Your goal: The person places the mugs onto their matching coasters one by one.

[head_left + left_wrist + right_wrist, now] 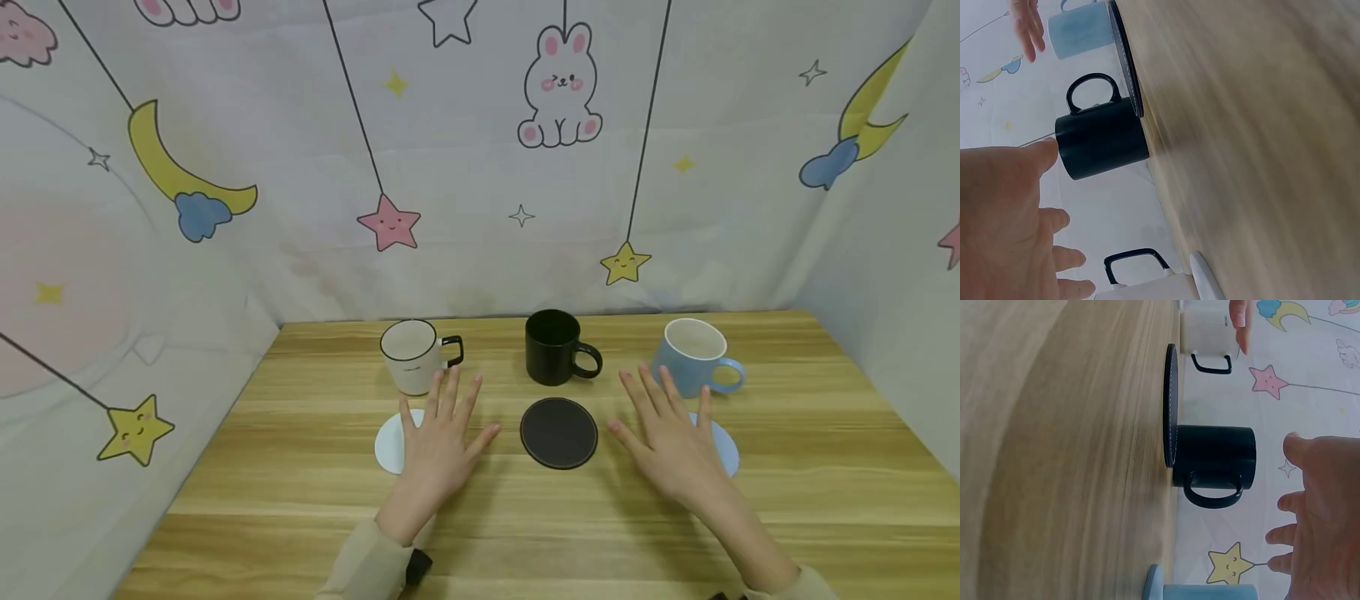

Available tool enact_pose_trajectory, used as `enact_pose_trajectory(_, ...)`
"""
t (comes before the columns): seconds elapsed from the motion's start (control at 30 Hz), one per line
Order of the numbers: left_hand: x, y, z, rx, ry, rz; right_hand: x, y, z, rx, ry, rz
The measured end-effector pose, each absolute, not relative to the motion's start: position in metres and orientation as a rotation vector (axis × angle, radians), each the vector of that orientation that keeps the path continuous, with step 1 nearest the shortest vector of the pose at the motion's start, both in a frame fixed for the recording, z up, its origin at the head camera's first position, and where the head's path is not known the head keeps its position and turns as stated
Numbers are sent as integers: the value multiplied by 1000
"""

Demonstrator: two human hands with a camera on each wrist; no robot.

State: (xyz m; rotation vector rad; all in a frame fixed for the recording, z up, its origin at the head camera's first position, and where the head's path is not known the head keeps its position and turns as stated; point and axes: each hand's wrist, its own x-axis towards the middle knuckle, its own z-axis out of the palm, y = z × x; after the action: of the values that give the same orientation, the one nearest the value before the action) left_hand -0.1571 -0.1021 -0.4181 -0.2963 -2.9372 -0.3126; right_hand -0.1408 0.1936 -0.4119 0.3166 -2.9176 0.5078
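Note:
My left hand (pixel 437 450), fingers spread and palm down, hovers over a white round coaster (pixel 388 446) and covers part of it. Behind it stands a white mug (pixel 411 358) with a black rim and black handle. My right hand (pixel 675 446) is spread the same way over a light blue coaster (pixel 724 450), its fingertips overlapping a light blue mug (pixel 686 367) in the head view. Between the hands lies a black round coaster (pixel 558 433), with a black mug (pixel 552 350) upright behind it. Both hands hold nothing; the wrist views show them above the table.
The three mugs stand in a row near the back edge of the wood-grain table (pixel 555 533), handles to the right. A white curtain (pixel 480 167) printed with stars, moons and a rabbit hangs behind the table and along its sides.

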Motion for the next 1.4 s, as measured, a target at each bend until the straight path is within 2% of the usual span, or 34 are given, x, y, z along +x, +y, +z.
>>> enact_pose_trajectory(1.4, -152, -124, -421, -213, -2931, -332, -153, 178, -412, 393, -2812, 496)
